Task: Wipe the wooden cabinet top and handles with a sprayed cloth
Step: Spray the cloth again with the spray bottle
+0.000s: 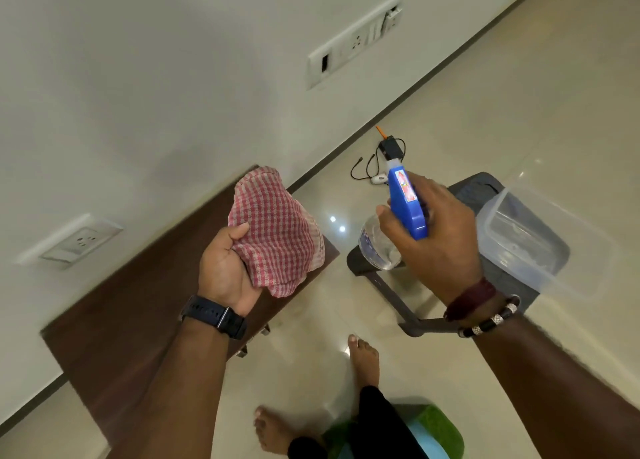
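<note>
Left hand [225, 268] closed around checked cloth [277, 230], held above cabinet top [138, 306], right hand [440, 237] gripped on spray bottle [405, 202], nozzle directed away from cloth, clear tub [540, 237] beyond right hand

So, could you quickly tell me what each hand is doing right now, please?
Left hand: closed on the red checked cloth.
Right hand: closed around the blue spray bottle.

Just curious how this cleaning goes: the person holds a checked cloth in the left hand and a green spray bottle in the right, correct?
Not quite. The head view shows the spray bottle in the right hand has a blue head, not green. The checked cloth is indeed in the left hand.
</note>
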